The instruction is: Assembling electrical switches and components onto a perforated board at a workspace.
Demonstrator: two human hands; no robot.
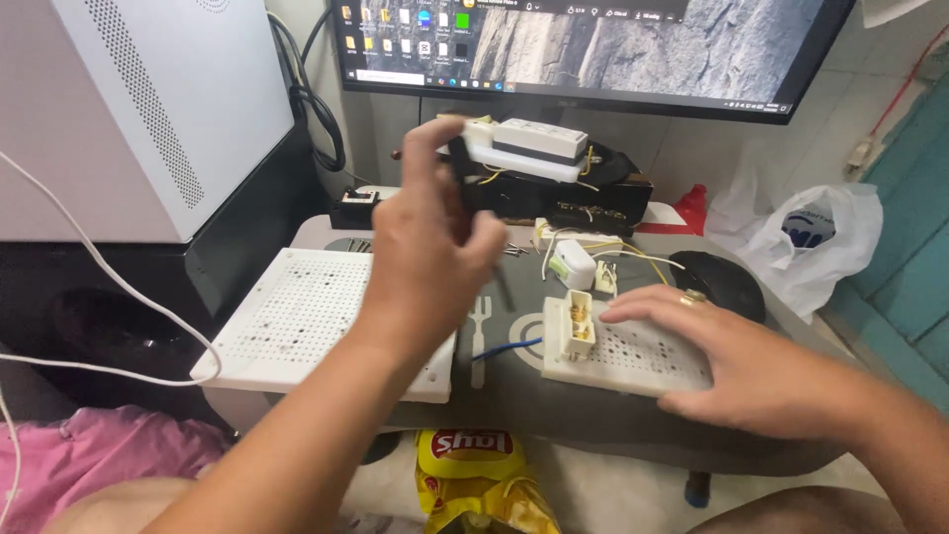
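Note:
My left hand (425, 247) is raised over the middle of the table, closed around a dark-handled screwdriver (458, 153). Its thin shaft, blurred, points down towards the table. My right hand (761, 371), with a ring on one finger, lies flat with fingers extended on a small white perforated board (633, 356). At that board's left end stands a white socket part with brass screws (579, 322), just past my right fingertips. A blue wire (506, 346) runs out from under it to the left.
A larger white perforated board (297, 316) lies at the left. Behind are a white plug (573, 263), loose wires, a black box topped by a white switch unit (539, 141), a black mouse (720, 282), a monitor (593, 49) and a white computer case (148, 109). A plastic bag (820, 237) sits right, a yellow snack bag (474, 475) below.

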